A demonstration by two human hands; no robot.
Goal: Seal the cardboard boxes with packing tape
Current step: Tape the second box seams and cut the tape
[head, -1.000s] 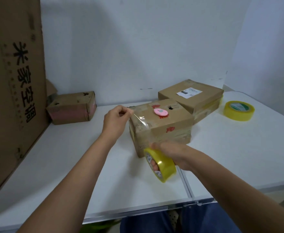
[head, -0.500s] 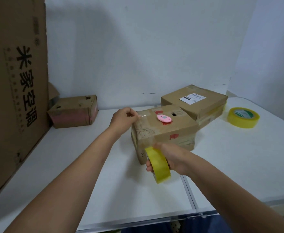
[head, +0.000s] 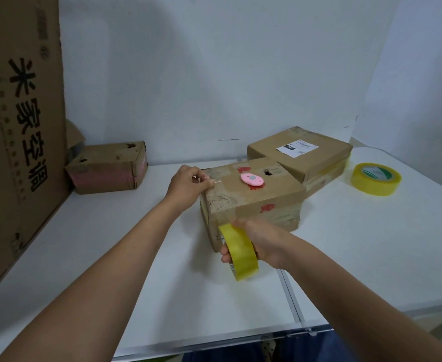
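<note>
nearest the camera, the right hand (head: 263, 242) grips a yellow tape roll (head: 240, 253), fingers curled through and round it, and holds it on edge against the near lower corner of the cardboard box (head: 254, 202). the box sits on the white table (head: 162, 283), just left of the seam where a second table (head: 371, 244) butts against it. clear tape seems to run from the roll up the box's near face to its top, though the film is hard to make out. the left hand (head: 188, 184) rests at the box's top left edge, thumb and fingers pinched together, apparently on the free end of the tape. a small pink cutter (head: 251, 179) lies on top of the box, beside a torn hole and some red marks. touching the box's far right corner is a flatter box with a white label (head: 301, 155). a second yellow tape roll (head: 376, 178) lies flat on the right table, well apart. a worn small box (head: 107, 169) stands near the wall at the left, and a tall carton with black printed characters (head: 18, 126) rises along the left edge.
</note>
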